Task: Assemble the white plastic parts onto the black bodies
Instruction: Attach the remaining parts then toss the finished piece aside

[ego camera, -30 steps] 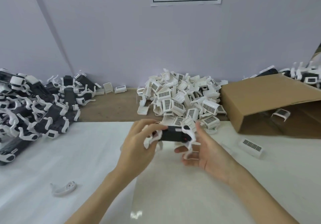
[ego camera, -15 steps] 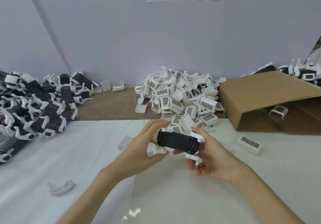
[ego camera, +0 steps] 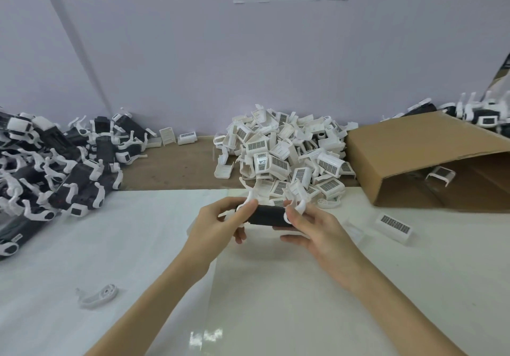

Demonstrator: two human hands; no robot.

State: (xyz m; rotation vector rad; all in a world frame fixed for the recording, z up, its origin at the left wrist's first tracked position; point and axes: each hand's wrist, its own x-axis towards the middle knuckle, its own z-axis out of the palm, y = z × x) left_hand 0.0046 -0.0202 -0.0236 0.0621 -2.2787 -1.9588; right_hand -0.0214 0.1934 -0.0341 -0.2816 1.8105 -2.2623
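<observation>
We hold the black body (ego camera: 269, 215) level above the table (ego camera: 138, 245), just in front of the heap of white plastic parts (ego camera: 284, 159). Our left hand (ego camera: 218, 224) grips its left end, fingers curled round it, and our right hand (ego camera: 313, 227) grips the right end the same way, thumb on top.

Half a second ago the body sat tilted, its red-dotted face turned toward us and the white arms hanging below. Now it has been rolled so a plain dark side faces up and the curved white arms (ego camera: 249, 199) stand above it at both ends. We judge this turn to be a check, or the setting-up of the face that takes the next white part.

A grilled white piece (ego camera: 393, 224) lies on the table to the right of the heap, and a loose curved piece (ego camera: 98, 296) well to its left, nearer us. The pile of finished units (ego camera: 55, 167) sits far left of the heap.
</observation>
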